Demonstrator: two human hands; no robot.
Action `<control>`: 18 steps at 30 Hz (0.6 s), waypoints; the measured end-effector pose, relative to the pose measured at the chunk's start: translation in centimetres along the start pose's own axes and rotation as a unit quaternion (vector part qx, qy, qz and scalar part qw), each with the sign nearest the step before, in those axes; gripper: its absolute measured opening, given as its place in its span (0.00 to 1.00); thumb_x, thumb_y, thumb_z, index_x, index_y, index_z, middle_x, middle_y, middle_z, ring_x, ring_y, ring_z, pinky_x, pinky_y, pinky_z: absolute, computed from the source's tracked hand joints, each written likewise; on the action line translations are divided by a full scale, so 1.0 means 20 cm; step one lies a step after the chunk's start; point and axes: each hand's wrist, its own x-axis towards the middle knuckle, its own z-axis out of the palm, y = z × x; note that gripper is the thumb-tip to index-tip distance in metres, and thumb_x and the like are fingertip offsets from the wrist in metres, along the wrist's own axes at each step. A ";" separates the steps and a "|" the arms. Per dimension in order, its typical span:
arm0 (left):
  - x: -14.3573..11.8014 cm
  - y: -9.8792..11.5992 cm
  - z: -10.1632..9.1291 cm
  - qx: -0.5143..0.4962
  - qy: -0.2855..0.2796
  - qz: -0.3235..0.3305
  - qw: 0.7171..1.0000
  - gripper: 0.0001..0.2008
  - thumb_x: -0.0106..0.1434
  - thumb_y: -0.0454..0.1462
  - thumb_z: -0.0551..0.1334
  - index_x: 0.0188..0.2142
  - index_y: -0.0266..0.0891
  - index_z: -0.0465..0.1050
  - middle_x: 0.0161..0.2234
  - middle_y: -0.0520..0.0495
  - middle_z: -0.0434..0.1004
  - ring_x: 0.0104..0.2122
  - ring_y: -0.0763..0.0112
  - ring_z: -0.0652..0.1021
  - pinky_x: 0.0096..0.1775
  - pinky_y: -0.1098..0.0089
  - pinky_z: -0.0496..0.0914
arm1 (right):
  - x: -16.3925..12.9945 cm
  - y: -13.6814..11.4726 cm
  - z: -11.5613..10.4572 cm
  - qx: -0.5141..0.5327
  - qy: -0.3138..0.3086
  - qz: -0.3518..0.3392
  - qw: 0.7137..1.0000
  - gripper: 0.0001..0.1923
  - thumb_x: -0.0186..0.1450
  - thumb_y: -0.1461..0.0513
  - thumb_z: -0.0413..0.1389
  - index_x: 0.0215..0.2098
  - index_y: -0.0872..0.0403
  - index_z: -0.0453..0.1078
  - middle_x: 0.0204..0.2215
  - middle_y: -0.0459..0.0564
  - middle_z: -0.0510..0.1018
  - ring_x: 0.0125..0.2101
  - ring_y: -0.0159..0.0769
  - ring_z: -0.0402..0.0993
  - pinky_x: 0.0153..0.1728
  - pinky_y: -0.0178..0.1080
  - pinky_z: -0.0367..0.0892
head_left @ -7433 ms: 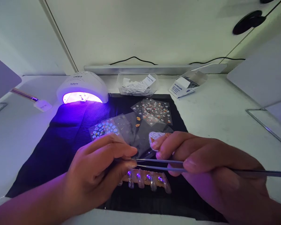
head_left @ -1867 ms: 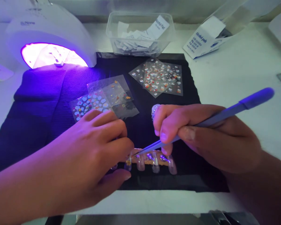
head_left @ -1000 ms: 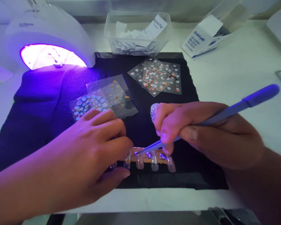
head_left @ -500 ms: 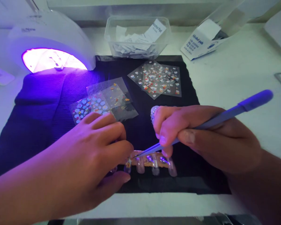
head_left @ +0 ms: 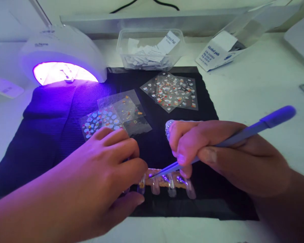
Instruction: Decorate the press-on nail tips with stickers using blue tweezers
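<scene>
I observe a narrow, peach-coloured strip (head_left: 163,182) with a rough edge, lying on the black cloth (head_left: 152,155) that covers part of the worktop (head_left: 263,81). It carries a row of glossy, see-through false nails (head_left: 171,189), their ends extending past its near edge. Four show clearly; the edge of another is partly hidden by my left grip (head_left: 116,168). The leftmost clear one bears a small yellow-orange design, the rest look plain, and shiny spots on the strip return violet light. Relative to my left grip, the strip's left end lies at and behind the fingers, with the thumb low beside the decorated nail; whether those fingers pinch anything I cannot tell. My right grip (head_left: 218,155) is closed around a slim pointed tool (head_left: 250,133), held slanted like a pen, above and right of the row. The tool's tip is at the strip, just right of the decorated nail; contact cannot be confirmed. A pale, knobbly-rimmed item (head_left: 168,128) sits partly hidden behind my right fingers. Beyond my left grip I note overlapping sticker sheets (head_left: 100,118), and farther back a lit lamp (head_left: 73,44).
</scene>
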 end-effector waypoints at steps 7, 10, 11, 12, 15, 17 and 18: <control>-0.01 0.00 0.00 -0.003 0.002 0.000 1.000 0.07 0.67 0.37 0.61 0.30 0.40 0.69 0.33 0.50 0.71 0.35 0.62 0.69 0.38 0.56 0.63 | 0.00 0.00 0.00 -0.005 0.008 0.004 1.000 0.11 0.69 0.59 0.56 0.34 0.58 0.76 0.24 0.46 0.74 0.22 0.29 0.72 0.20 0.30 0.71; -0.01 0.00 0.00 -0.003 0.001 0.003 1.000 0.07 0.67 0.37 0.61 0.31 0.41 0.69 0.33 0.50 0.71 0.36 0.62 0.69 0.38 0.56 0.63 | 0.00 0.01 0.01 -0.015 0.012 0.001 1.000 0.11 0.69 0.60 0.56 0.34 0.58 0.77 0.24 0.47 0.74 0.22 0.29 0.72 0.21 0.31 0.71; -0.01 -0.01 0.00 -0.002 -0.001 0.005 1.000 0.07 0.67 0.37 0.61 0.31 0.41 0.69 0.33 0.50 0.71 0.36 0.62 0.69 0.38 0.56 0.63 | -0.01 0.01 0.01 -0.015 0.011 0.001 1.000 0.11 0.69 0.60 0.55 0.35 0.58 0.77 0.24 0.47 0.74 0.22 0.29 0.72 0.21 0.30 0.71; 0.00 -0.01 0.00 -0.002 -0.003 0.008 1.000 0.07 0.67 0.37 0.61 0.31 0.41 0.69 0.33 0.50 0.71 0.36 0.62 0.69 0.38 0.56 0.63 | -0.01 0.01 0.01 -0.016 0.010 -0.003 1.000 0.11 0.70 0.59 0.55 0.35 0.58 0.77 0.24 0.47 0.74 0.22 0.28 0.72 0.20 0.30 0.71; 0.00 -0.01 0.00 0.001 -0.001 0.010 1.000 0.07 0.66 0.37 0.61 0.31 0.40 0.69 0.33 0.50 0.71 0.35 0.62 0.69 0.38 0.57 0.64 | -0.01 0.01 0.00 -0.026 0.006 -0.015 1.000 0.12 0.70 0.59 0.55 0.36 0.58 0.76 0.24 0.47 0.75 0.22 0.28 0.71 0.22 0.31 0.71; 0.00 -0.01 0.00 0.007 0.007 0.007 1.000 0.08 0.66 0.37 0.61 0.30 0.40 0.69 0.32 0.50 0.71 0.35 0.62 0.69 0.38 0.56 0.64 | 0.00 0.01 0.00 -0.037 0.006 -0.023 0.999 0.12 0.70 0.59 0.55 0.35 0.58 0.76 0.23 0.47 0.76 0.23 0.29 0.71 0.24 0.32 0.72; 0.00 0.00 0.00 0.009 0.009 0.006 1.000 0.08 0.67 0.37 0.61 0.30 0.41 0.69 0.32 0.50 0.72 0.35 0.61 0.69 0.39 0.55 0.64 | 0.00 0.01 0.00 -0.041 0.008 -0.027 0.999 0.13 0.70 0.58 0.55 0.35 0.58 0.76 0.23 0.47 0.76 0.23 0.29 0.72 0.24 0.32 0.72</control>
